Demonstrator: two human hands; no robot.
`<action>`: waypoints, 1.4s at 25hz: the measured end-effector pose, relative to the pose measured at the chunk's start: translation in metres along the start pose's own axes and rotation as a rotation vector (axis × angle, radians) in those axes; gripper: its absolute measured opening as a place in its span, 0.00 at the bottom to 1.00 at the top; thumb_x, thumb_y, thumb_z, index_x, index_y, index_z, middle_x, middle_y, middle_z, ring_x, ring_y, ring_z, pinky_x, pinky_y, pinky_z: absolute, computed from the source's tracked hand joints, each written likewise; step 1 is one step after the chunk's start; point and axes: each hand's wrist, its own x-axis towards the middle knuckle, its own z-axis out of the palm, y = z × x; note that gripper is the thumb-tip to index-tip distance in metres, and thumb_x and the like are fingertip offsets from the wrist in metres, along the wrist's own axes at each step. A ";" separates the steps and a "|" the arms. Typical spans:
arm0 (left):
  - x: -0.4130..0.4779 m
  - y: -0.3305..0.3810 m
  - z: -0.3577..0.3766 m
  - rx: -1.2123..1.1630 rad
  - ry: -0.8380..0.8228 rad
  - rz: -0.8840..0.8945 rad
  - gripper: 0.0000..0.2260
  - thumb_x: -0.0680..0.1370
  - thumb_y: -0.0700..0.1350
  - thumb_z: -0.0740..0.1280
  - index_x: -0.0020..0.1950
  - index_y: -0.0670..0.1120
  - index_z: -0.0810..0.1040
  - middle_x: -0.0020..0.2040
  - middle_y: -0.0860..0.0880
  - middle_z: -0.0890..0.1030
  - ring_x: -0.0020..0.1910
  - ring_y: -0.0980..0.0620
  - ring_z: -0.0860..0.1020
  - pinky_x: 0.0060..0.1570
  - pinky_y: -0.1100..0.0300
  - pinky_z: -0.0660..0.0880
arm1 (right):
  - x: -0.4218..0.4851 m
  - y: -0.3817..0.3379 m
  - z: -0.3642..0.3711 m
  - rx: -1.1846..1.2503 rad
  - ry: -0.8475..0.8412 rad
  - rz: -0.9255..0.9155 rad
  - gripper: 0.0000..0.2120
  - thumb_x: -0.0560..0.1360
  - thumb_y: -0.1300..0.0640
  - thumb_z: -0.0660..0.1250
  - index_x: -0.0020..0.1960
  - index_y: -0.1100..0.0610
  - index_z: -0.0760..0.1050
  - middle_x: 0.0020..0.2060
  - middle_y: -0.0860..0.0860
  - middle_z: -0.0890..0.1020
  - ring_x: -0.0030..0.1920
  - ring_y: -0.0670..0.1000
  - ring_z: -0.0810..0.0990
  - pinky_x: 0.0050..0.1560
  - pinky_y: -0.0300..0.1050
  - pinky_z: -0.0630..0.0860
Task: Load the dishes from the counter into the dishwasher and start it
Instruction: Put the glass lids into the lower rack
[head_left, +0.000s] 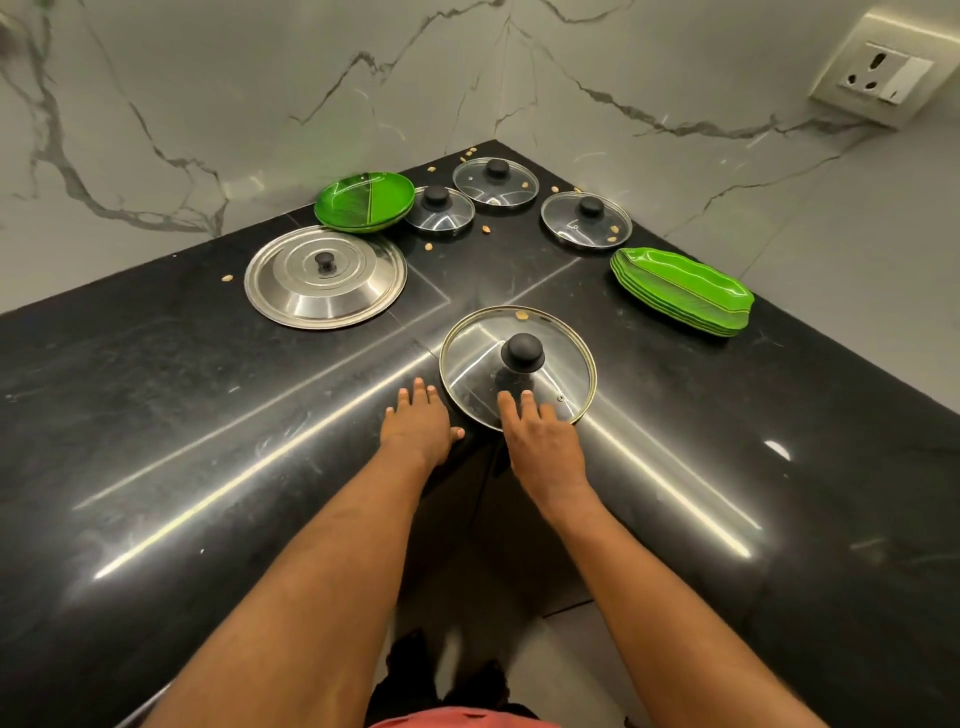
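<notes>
Two hands reach out over the black bench (156, 389), both at the near side of the large glass lid (519, 358), which lies flat with its black knob up. The right hand (540, 441) lies over the near rim of that lid, its fingers straight and slightly spread, the fingertips on the glass just short of the knob. The left hand (418, 421) rests palm down on the bench just to the left of the lid, fingers straight and close together, thumb out toward the rim; whether it touches the rim I cannot tell.

Beyond the large glass lid and to its left lies a steel lid (325, 277), well apart from it. Farther beyond, a stack of round green plates (363, 201) sits just behind the steel lid. In a loose row beyond the large glass lid lie the left small lid (439, 208), the middle small lid (495, 181) and the right small lid (586, 220), all glass with black knobs. To the right of the large glass lid and a little beyond it is a stack of leaf-shaped green plates (683, 291). Pale crumbs (485, 228) are scattered among the small lids, and one sits on the far rim of the large glass lid.
</notes>
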 end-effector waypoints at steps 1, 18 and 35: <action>-0.005 0.001 0.004 0.005 0.014 0.005 0.36 0.83 0.56 0.59 0.80 0.39 0.45 0.81 0.41 0.42 0.79 0.40 0.45 0.77 0.43 0.50 | -0.001 0.002 0.000 -0.024 0.009 -0.006 0.26 0.68 0.64 0.70 0.65 0.58 0.70 0.51 0.59 0.79 0.46 0.59 0.79 0.41 0.54 0.80; -0.049 -0.005 0.035 0.178 0.049 0.095 0.39 0.82 0.56 0.60 0.80 0.42 0.37 0.80 0.41 0.37 0.79 0.40 0.40 0.77 0.44 0.43 | 0.004 0.025 -0.046 0.370 0.457 0.474 0.08 0.73 0.64 0.65 0.53 0.61 0.76 0.42 0.61 0.82 0.39 0.62 0.82 0.33 0.50 0.76; -0.095 0.003 0.047 0.283 0.088 0.295 0.38 0.82 0.57 0.58 0.80 0.44 0.36 0.80 0.44 0.37 0.79 0.43 0.38 0.77 0.45 0.40 | -0.082 -0.001 -0.036 1.352 0.577 1.406 0.08 0.75 0.64 0.61 0.53 0.64 0.74 0.49 0.59 0.81 0.48 0.58 0.80 0.50 0.47 0.74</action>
